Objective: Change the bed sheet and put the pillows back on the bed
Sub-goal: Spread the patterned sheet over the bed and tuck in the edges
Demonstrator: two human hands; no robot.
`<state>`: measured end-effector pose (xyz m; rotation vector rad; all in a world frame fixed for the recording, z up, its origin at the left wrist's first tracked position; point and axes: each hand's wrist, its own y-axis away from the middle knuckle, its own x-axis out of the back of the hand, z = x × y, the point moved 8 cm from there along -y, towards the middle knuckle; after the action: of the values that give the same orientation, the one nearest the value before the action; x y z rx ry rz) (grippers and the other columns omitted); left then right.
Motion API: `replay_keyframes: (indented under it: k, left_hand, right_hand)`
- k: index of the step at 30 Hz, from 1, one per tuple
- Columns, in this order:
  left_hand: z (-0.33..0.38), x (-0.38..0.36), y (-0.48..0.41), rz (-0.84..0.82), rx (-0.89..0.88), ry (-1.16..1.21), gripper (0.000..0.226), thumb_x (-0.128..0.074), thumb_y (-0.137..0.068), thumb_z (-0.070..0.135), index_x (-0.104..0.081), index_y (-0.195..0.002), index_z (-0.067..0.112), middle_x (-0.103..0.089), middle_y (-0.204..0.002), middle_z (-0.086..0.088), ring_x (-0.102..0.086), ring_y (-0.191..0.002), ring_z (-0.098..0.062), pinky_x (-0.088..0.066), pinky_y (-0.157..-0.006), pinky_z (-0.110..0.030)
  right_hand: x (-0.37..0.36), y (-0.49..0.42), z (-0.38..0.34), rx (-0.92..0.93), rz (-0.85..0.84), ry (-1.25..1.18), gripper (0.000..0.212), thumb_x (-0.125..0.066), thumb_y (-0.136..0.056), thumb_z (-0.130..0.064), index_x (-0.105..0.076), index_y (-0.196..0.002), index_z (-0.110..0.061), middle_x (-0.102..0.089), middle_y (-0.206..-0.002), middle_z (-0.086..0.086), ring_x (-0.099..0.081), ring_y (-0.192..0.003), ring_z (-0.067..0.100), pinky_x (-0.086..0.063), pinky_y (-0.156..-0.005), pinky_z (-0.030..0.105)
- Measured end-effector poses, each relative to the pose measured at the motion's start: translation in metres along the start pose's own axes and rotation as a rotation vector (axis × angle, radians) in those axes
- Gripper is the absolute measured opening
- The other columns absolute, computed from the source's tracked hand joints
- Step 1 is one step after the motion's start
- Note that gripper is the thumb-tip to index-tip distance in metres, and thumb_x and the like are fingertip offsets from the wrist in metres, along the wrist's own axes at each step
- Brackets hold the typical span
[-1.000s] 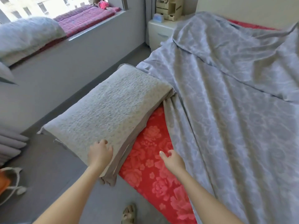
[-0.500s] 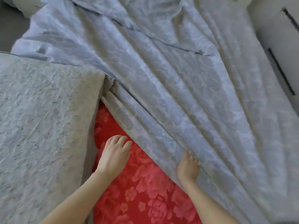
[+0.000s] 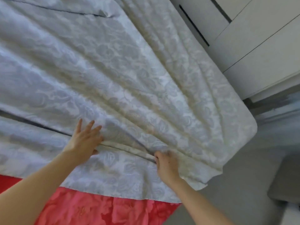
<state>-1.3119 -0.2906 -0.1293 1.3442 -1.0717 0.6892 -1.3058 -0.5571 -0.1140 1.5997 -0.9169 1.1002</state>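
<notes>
The grey-blue bed sheet [image 3: 129, 70] lies spread over most of the bed [image 3: 151, 211], rumpled into long folds that fan out from the near edge toward the far right corner. Its near hem stops short, so a strip of red floral cover [image 3: 84, 208] shows along the near side. The left hand [image 3: 84, 140] lies flat on the cloth with its fingers straight and spread, pressing down beside a fold and holding nothing. The right hand [image 3: 165, 164] has its fingers curled into a ridge of the same fold, gripping a bunch of fabric. The sheet looks light, thin and fully limp. It will probably follow any pull, bunch easily and slide over the cover beneath, so it should need little force but wide, even tension. The best hold is likely the hem or a corner, such as the loose one hanging off the near right [image 3: 201, 181], rather than mid-cloth, where a pull only makes creases. The bed seems soft and yielding under the palms. A white wardrobe [image 3: 243, 38] stands close on the far right, with grey floor [image 3: 243, 168] between it and the bed. No pillow is in view.
</notes>
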Motion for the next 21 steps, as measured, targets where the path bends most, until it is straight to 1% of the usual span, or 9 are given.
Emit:
replay_keyframes:
  k: [2,3,4,6,9,11,14,17,21]
  left_hand:
    - [-0.007,-0.001,-0.001,0.040,0.017,0.142,0.030,-0.040,-0.100,0.035,-0.047,-0.128,0.041,-0.048,-0.139,0.008,-0.040,-0.132,-0.021,-0.012,-0.114,-0.052]
    - [-0.013,0.002,0.001,0.094,0.029,0.280,0.021,-0.046,-0.098,0.027,-0.055,-0.113,0.040,-0.063,-0.114,0.006,-0.056,-0.108,-0.021,-0.033,-0.104,-0.046]
    - [-0.018,0.004,0.006,0.117,0.044,0.378,0.018,-0.051,-0.095,0.022,-0.058,-0.102,0.037,-0.065,-0.090,0.002,-0.060,-0.085,-0.023,-0.047,-0.082,-0.038]
    - [-0.019,0.010,0.025,0.110,0.046,0.358,0.019,-0.060,-0.084,0.015,-0.060,-0.097,0.028,-0.054,-0.062,0.001,-0.057,-0.059,-0.023,-0.040,-0.051,-0.028]
    - [-0.007,0.023,0.064,0.103,-0.020,0.253,0.043,-0.081,-0.039,0.002,-0.066,-0.074,0.021,-0.049,-0.040,0.001,-0.053,-0.034,-0.018,-0.027,-0.031,-0.025]
    - [0.005,0.024,0.085,0.053,0.004,0.244,0.034,-0.073,-0.062,0.013,-0.064,-0.093,0.023,-0.067,-0.065,-0.002,-0.067,-0.061,-0.019,-0.035,-0.045,-0.030]
    - [0.031,-0.001,0.101,-0.187,-0.007,0.180,0.030,-0.042,-0.091,0.022,-0.047,-0.120,0.030,-0.066,-0.109,0.002,-0.062,-0.103,-0.017,-0.041,-0.072,-0.028]
    - [0.045,-0.020,0.110,-0.306,0.005,0.257,0.033,-0.038,-0.093,0.022,-0.047,-0.123,0.032,-0.065,-0.113,0.003,-0.061,-0.105,-0.018,-0.045,-0.083,-0.027]
    - [0.067,-0.045,0.122,-0.432,-0.035,0.361,0.025,-0.036,-0.093,0.020,-0.052,-0.112,0.024,-0.063,-0.113,-0.002,-0.059,-0.098,-0.022,-0.047,-0.080,-0.028]
  right_hand:
    - [0.003,0.012,0.006,-0.014,-0.071,-0.140,0.019,-0.037,-0.100,-0.015,-0.056,-0.101,-0.013,-0.052,-0.071,-0.005,-0.044,-0.063,0.012,-0.032,-0.060,0.024]
    - [0.006,0.017,0.007,-0.006,-0.085,-0.197,0.019,-0.036,-0.101,-0.016,-0.055,-0.104,-0.013,-0.048,-0.068,-0.008,-0.043,-0.060,0.009,-0.031,-0.056,0.023]
    - [0.011,0.021,0.007,0.010,-0.075,-0.239,0.018,-0.036,-0.101,-0.016,-0.054,-0.104,-0.014,-0.043,-0.063,-0.011,-0.039,-0.055,0.004,-0.028,-0.052,0.019]
    - [0.014,0.027,0.004,0.060,-0.070,-0.257,0.016,-0.037,-0.100,-0.014,-0.053,-0.101,-0.013,-0.036,-0.058,-0.013,-0.036,-0.051,0.003,-0.024,-0.049,0.017]
    - [0.005,0.037,-0.002,0.098,-0.123,-0.196,0.012,-0.038,-0.096,-0.009,-0.049,-0.092,-0.011,-0.035,-0.058,-0.006,-0.040,-0.055,0.013,-0.020,-0.048,0.020]
    - [-0.006,0.045,-0.003,0.093,-0.172,-0.151,0.011,-0.040,-0.092,-0.008,-0.042,-0.084,-0.016,-0.038,-0.059,-0.006,-0.043,-0.057,0.013,-0.021,-0.048,0.021]
    - [-0.021,0.060,0.003,0.078,-0.279,-0.092,0.009,-0.042,-0.090,-0.012,-0.050,-0.091,-0.015,-0.060,-0.076,0.004,-0.059,-0.074,0.023,-0.030,-0.055,0.030]
    - [-0.029,0.070,0.009,0.056,-0.408,-0.060,0.021,-0.043,-0.090,-0.011,-0.056,-0.107,-0.014,-0.066,-0.096,0.007,-0.060,-0.085,0.024,-0.034,-0.065,0.028]
    - [-0.039,0.077,0.013,0.019,-0.634,-0.037,0.030,-0.042,-0.090,-0.009,-0.059,-0.113,-0.017,-0.064,-0.107,0.004,-0.058,-0.092,0.022,-0.043,-0.076,0.031]
